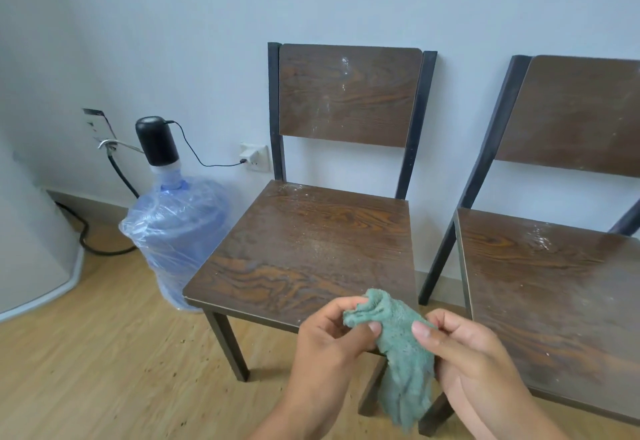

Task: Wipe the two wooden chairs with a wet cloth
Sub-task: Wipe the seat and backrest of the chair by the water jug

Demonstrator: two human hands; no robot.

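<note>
Two dark wooden chairs with black metal frames stand side by side against the white wall. The left chair (304,242) shows white dust on its seat and backrest. The right chair (554,284) is cut off by the frame's right edge and is dusty too. A crumpled green cloth (401,353) hangs in front of the left chair's front right corner. My left hand (329,342) pinches its upper left part. My right hand (467,346) grips its right side. The cloth's lower end dangles free between the chairs.
A large blue water bottle (180,235) wrapped in plastic, with a black pump on top, stands on the wooden floor left of the left chair. Its cable runs to a wall socket (256,157). A black hose (86,235) lies along the left wall.
</note>
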